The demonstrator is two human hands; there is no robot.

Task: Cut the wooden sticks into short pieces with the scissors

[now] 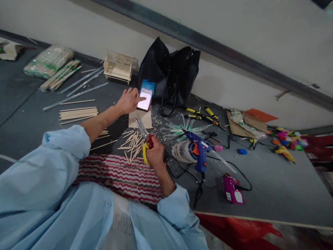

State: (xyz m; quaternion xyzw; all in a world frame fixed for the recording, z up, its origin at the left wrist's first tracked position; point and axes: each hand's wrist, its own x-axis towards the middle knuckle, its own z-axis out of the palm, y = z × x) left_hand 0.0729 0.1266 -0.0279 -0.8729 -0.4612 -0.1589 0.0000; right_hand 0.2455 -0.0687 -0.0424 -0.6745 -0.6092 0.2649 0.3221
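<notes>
My left hand (129,100) reaches forward to a phone (145,99) propped against a black bag (169,78); its index finger points at the lit screen and the other fingers are curled. My right hand (155,152) is closed round the yellow and red handles of a pair of scissors (142,133), blades pointing up and away. Under the scissors lies a heap of short cut wooden sticks (132,142) on the dark floor, beside a piece of cardboard (140,119).
A blue glue gun (199,149) with its cable, a pink power block (232,191), pliers (205,116), long wooden sticks (78,114), metal strips (78,88), stick packets (49,62), a small stick-built bench (118,66) and coloured bits (286,142) lie around. A striped cloth (117,173) covers my lap.
</notes>
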